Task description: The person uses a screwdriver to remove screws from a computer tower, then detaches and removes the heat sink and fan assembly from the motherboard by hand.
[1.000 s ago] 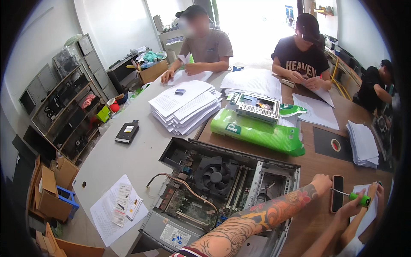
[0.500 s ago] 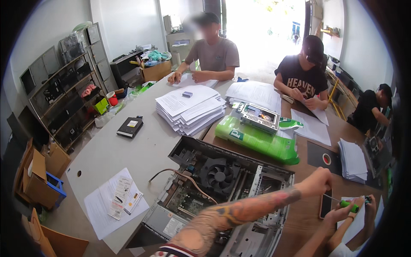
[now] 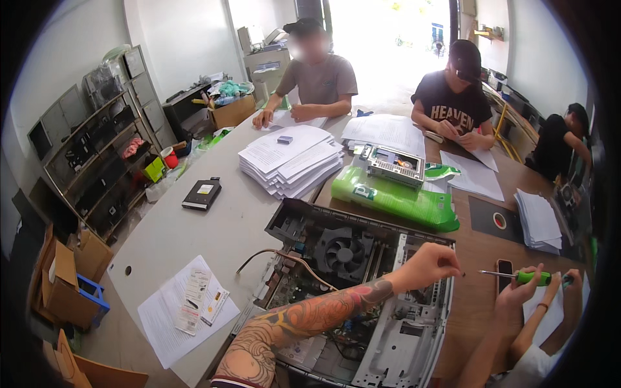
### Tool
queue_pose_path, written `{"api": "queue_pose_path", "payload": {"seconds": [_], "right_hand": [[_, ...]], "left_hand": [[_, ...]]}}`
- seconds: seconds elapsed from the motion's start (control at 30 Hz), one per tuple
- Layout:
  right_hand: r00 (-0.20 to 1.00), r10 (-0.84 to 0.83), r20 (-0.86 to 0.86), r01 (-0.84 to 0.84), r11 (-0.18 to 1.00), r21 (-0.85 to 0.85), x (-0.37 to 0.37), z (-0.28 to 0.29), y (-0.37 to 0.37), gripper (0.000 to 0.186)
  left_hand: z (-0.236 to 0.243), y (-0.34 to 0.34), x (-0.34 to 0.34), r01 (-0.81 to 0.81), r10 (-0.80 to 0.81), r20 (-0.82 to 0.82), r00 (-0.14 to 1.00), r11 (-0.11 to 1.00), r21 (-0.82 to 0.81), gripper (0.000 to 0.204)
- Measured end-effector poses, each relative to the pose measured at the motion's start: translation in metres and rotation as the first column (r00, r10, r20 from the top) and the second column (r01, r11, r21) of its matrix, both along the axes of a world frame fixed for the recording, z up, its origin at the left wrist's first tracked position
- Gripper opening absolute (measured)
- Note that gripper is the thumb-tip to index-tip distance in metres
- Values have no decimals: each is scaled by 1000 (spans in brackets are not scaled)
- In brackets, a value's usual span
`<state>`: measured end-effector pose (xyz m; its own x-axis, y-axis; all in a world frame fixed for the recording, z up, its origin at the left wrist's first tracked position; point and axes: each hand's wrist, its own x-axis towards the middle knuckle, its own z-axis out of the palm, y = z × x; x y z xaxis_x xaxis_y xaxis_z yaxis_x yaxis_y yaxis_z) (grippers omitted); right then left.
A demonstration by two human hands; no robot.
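Lying open beneath your left forearm, the computer case has your left hand over its right side, fingers curled and tips drawn close, though whether they pinch anything you can't tell. Farther right, the green-handled screwdriver points toward them past a phone, your right hand wrapped around its handle.

Drive cage on bag behind computer case; papers left of bag.

Lettering on black shirt, white letters on green bag
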<state>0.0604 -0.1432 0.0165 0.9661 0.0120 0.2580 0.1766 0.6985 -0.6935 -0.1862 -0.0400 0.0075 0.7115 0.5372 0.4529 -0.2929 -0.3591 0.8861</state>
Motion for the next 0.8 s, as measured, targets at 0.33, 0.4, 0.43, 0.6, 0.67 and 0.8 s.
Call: {"api": "queue_pose_path", "payload": {"seconds": [0.33,0.4,0.43,0.6,0.67,0.8], "right_hand": [[980,173,-94,-177,984,-30,21,-48,-27,31],[975,200,-95,-203,979,-16,23,-40,-30,32],[972,223,-79,-225,974,-8,24,-37,-32,32],[970,203,-134,-193,978,85,34,-29,-38,33],[978,161,-134,-149,984,95,39,-31,-38,32],[980,146,-133,-133,986,102,42,-34,-39,27]], "left_hand": [[1,-5,8,-72,78,-130,988,996,52,15],[4,-4,19,-51,60,-88,994,993,104,17],[6,-4,25,-42,52,-85,995,992,120,18],[19,-8,65,-33,39,-50,998,993,112,18],[21,-10,78,-34,45,-74,996,989,147,18],[17,-10,91,8,7,-116,993,992,125,25]]}}
